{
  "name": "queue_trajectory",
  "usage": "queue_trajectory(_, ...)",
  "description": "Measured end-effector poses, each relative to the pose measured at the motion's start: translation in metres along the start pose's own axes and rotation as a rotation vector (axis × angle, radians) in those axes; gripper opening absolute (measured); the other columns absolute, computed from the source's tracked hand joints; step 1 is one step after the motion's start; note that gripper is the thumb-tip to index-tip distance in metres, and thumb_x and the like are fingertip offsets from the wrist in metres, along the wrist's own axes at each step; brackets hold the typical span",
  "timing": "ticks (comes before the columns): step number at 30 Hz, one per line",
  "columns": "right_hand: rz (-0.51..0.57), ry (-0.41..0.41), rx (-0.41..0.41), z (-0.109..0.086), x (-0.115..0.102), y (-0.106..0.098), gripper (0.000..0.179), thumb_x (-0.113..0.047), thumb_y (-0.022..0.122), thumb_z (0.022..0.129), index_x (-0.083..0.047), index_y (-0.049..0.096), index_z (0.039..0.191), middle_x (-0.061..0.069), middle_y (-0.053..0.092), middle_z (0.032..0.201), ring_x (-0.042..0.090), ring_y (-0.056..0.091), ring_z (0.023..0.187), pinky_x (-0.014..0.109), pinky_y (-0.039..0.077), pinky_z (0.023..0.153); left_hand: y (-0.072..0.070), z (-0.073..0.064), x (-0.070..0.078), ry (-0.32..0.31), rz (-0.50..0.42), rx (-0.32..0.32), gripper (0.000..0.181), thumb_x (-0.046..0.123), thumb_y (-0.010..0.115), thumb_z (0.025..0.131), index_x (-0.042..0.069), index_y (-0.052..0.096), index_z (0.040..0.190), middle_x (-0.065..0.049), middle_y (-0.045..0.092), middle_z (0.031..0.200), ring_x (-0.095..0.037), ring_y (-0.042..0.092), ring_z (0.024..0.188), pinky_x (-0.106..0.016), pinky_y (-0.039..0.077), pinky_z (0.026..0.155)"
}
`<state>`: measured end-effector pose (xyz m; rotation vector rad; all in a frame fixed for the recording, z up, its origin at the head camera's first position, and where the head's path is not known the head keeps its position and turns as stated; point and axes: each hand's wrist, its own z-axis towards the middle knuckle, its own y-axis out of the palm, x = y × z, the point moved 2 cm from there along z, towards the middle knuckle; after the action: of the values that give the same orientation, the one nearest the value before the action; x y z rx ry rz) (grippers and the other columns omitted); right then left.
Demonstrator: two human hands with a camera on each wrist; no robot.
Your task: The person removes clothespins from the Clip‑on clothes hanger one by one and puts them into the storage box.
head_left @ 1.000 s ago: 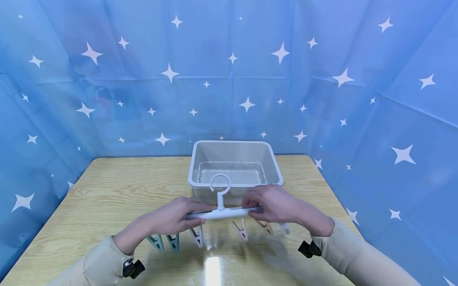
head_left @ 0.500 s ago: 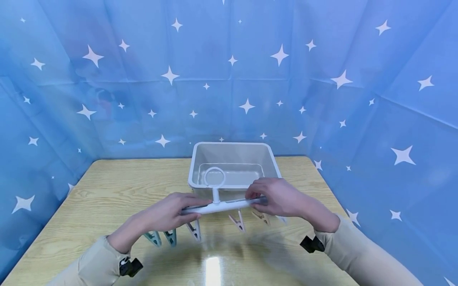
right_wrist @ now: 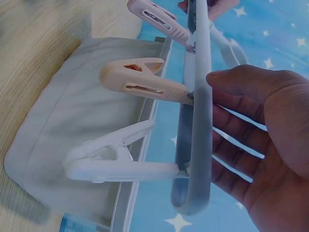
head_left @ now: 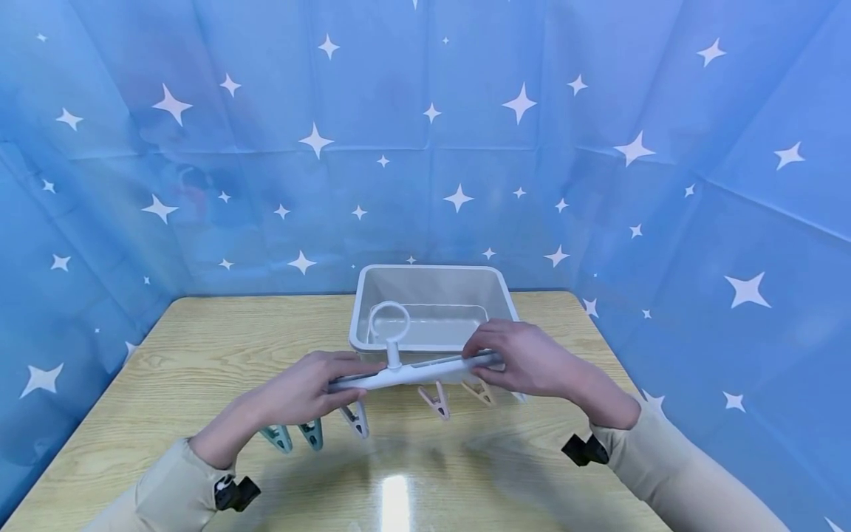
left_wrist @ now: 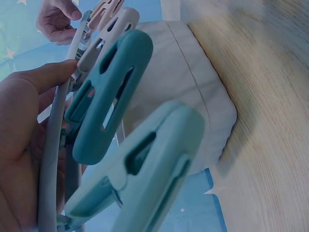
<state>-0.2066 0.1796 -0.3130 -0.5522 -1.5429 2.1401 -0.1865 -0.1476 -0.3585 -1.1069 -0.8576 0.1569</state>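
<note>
Both my hands hold a white clip hanger (head_left: pixel 422 372) over the table, its right end higher than its left in the head view. On the left end my left hand (head_left: pixel 302 388) grips the bar between thumb and fingers. At the other end the right hand (head_left: pixel 535 360) pinches the bar. The ring hook stands up from its middle. Several clips dangle below: a dark teal clip (left_wrist: pixel 108 101), a lighter teal clip (left_wrist: pixel 164 159), a pink clip (head_left: pixel 435 403), a peach clip (right_wrist: pixel 133 79) and a white clip (right_wrist: pixel 111 164).
A grey-white plastic bin (head_left: pixel 432 284) stands behind the hanger at the far side of the wooden table (head_left: pixel 233 332); the hook and bar overlap its front in the head view. Blue star-patterned cloth (head_left: pixel 399 170) surrounds the table at the back and sides.
Both hands have carried the hanger upward in the head view, closer to the bin. It has shifted a little left at the hook, and its right end has risen.
</note>
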Motion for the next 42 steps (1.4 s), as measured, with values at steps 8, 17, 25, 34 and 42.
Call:
queue_trajectory(8,-0.017,0.039,0.11,0.002,0.002,-0.007,0.014,-0.021,0.078,0.086,-0.019,0.071,0.098,-0.009,0.067,0.096,0.005,0.061,0.081,0.027,0.054,0.072,-0.005,-0.004,-0.003,0.036,0.039,0.09,0.044,0.027,0.061,0.101,0.022,0.055,0.144,0.003,0.069,0.114,0.005,0.058,0.074,-0.02,0.048,0.066)
queue_trajectory(17,0.007,0.114,0.229,0.002,0.007,-0.015,0.015,-0.021,0.077,0.088,-0.017,0.071,0.102,-0.006,0.068,0.1,0.01,0.062,0.084,0.033,0.055,0.073,-0.009,-0.007,-0.006,0.051,0.051,0.146,0.042,0.026,0.061,0.101,0.023,0.057,0.142,0.007,0.067,0.106,0.004,0.054,0.07,-0.019,0.048,0.061)
queue_trajectory(25,0.025,0.153,0.243,0.0,0.011,-0.02,0.016,-0.018,0.075,0.089,-0.015,0.071,0.104,-0.003,0.069,0.105,0.014,0.063,0.089,0.035,0.054,0.074,-0.012,-0.008,-0.006,0.03,0.062,0.164,0.042,0.026,0.062,0.1,0.024,0.058,0.142,0.006,0.068,0.109,0.003,0.052,0.07,-0.02,0.047,0.06)
queue_trajectory(34,0.065,0.241,0.292,-0.005,0.021,-0.031,0.016,-0.019,0.074,0.09,-0.017,0.071,0.107,0.0,0.07,0.11,0.021,0.067,0.098,0.041,0.054,0.08,-0.016,-0.009,-0.006,0.03,0.075,0.217,0.041,0.024,0.065,0.098,0.023,0.06,0.139,0.006,0.067,0.105,0.003,0.051,0.068,-0.02,0.046,0.059)
queue_trajectory(42,0.116,0.327,0.284,-0.011,0.027,-0.04,0.017,-0.021,0.07,0.094,-0.018,0.071,0.11,0.0,0.07,0.111,0.019,0.065,0.099,0.041,0.053,0.084,-0.019,-0.012,-0.006,0.007,0.098,0.249,0.043,0.023,0.068,0.096,0.024,0.061,0.138,0.006,0.067,0.104,0.001,0.053,0.073,-0.021,0.047,0.064)
